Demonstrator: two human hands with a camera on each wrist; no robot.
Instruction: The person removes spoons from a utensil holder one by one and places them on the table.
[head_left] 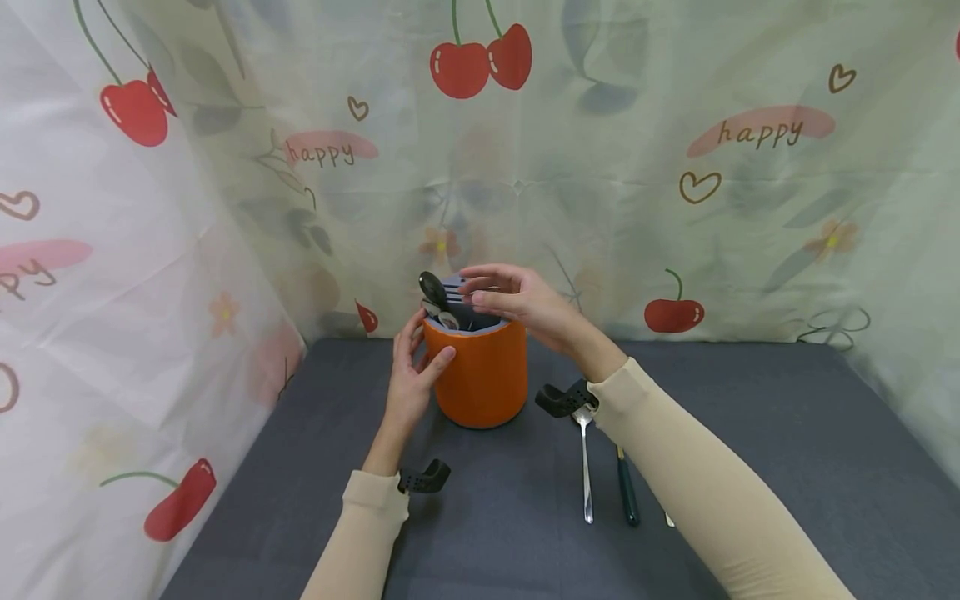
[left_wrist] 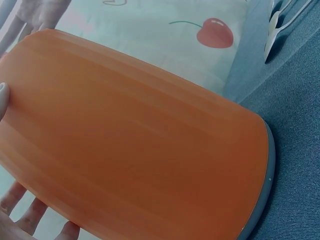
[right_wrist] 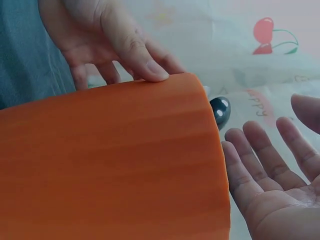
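I have the grey cloth-covered worktop point(head_left: 247, 533) spread below the head view. On it, close to the back edge and nearer the back-left corner than the back-right, the orange holder point(head_left: 483, 379) stands upright. Its wall looks stiff and smooth, probably plastic; I judge it moderately light, steady enough on its broad base, but apt to slide on the cloth if nudged. I would take hold round the side just below the rim, as the left hand point(head_left: 408, 383) does: it grips the left side, thumb against the front wall, fingers spread round behind.

The right hand point(head_left: 521, 304) is over the right side of the rim, fingers loosely extended, grasping nothing that I can see.

Toward the front edge from the holder, right of it, lie a silver spoon point(head_left: 587, 475) and a dark-handled utensil point(head_left: 627, 492); a third piece point(head_left: 670, 520) barely shows. The metal looks rigid, thin and slick; mid-handle seems the surest pinch.

Inside the holder, a pale slotted piece point(head_left: 452, 283) rises at the back; I cannot tell whether it belongs to the holder. The black spoon point(head_left: 432, 287) leans at the left, glossy and likely slippery, best taken at its neck. Small shiny spoon bowls point(head_left: 448, 320) sit below it.
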